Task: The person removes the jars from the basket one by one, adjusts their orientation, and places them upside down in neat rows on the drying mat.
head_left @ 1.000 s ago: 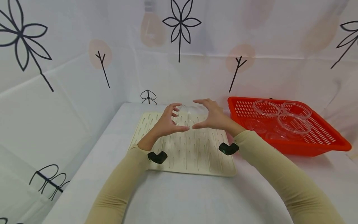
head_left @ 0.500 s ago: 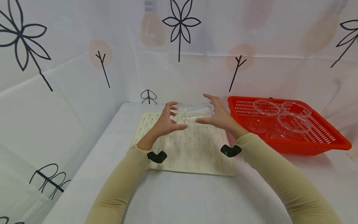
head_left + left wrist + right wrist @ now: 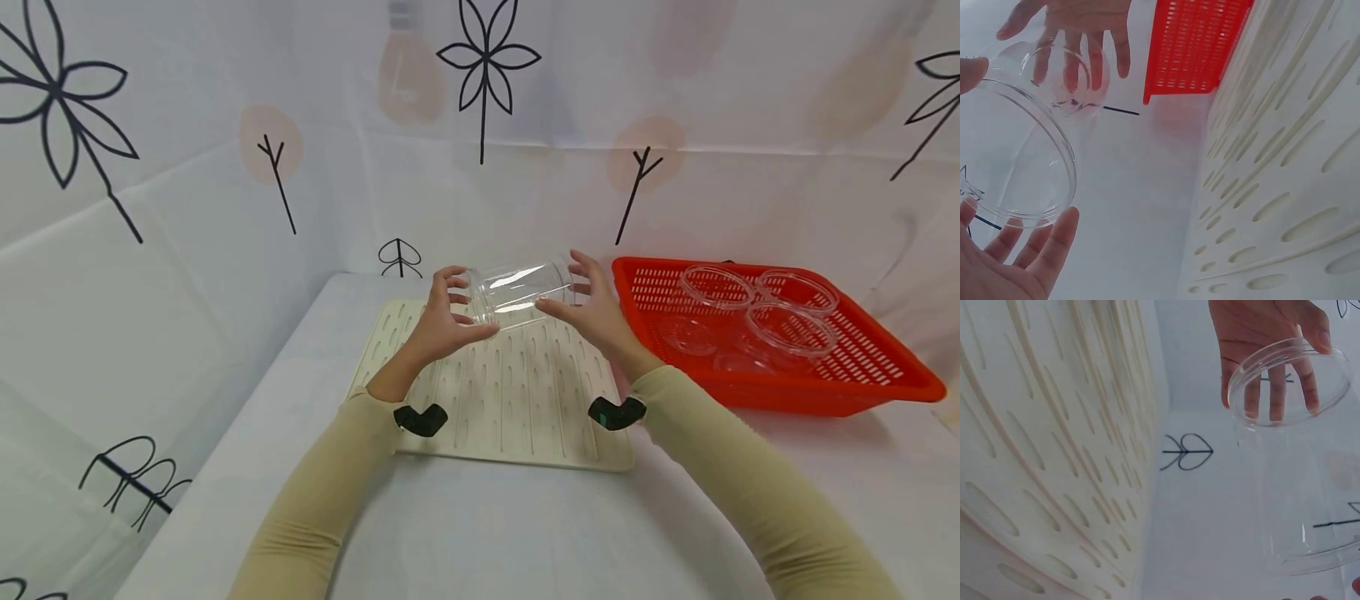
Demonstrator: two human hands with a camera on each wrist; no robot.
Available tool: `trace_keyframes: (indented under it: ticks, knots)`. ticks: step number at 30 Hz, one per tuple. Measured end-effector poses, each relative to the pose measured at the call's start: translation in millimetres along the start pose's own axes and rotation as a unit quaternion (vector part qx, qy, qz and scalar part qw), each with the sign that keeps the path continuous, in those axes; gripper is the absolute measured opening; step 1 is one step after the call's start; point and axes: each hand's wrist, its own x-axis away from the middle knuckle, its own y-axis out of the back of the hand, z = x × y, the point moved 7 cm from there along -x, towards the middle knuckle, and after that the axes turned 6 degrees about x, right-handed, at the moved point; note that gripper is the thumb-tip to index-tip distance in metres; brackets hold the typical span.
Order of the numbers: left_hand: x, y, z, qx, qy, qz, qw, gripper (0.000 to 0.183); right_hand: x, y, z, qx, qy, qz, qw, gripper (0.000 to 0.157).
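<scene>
A clear, see-through jar [image 3: 521, 292] is held on its side above the cream ridged mat [image 3: 517, 400], its right end tipped a little higher. My left hand [image 3: 442, 325] grips the wide rim at the left end, thumb below and fingers behind. My right hand [image 3: 600, 317] holds the other end, with the thumb on the near side and fingers round the far side. In the left wrist view, the round rim [image 3: 1067, 164] lies against the left fingertips, and the right hand shows through the jar's far end. The right wrist view shows left fingers through the rim.
A red perforated basket [image 3: 810, 396] stands at the right of the white-covered table [image 3: 525, 533]. Inside it are several clear round-rimmed pieces [image 3: 787, 350]. A white patterned cloth [image 3: 525, 200] hangs behind and to the left.
My right hand has shifted right along the jar to its end and now holds it there. The jar has been raised slightly, and its right end tilted up. The left hand keeps its grip.
</scene>
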Motion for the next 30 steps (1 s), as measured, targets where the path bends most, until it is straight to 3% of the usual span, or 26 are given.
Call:
trace_keyframes:
  ticks: [5, 13, 26, 30]
  knots:
    - [0.5, 2.6, 0.5, 0.027, -0.007, -0.017, 0.9995, 0.09, 3, -4.0, -6, -0.032, -0.021, -0.007, 0.999, 0.091]
    - [1.2, 4.6, -0.9, 0.059, -0.012, -0.04, 0.9974, 0.091, 4, -18.7, -13, -0.096, -0.053, 0.018, 0.994, 0.089]
    - [-0.7, 1.1, -0.6, 0.109, 0.003, -0.029, 0.9936, 0.091, -1, -35.3, -1, -0.204, -0.018, 0.042, 0.978, 0.07]
    - [4.4, 0.0, -12.7, 0.121, 0.013, -0.019, 0.9923, 0.088, -4, -36.8, 4, -0.246, -0.021, 0.044, 0.968, 0.069]
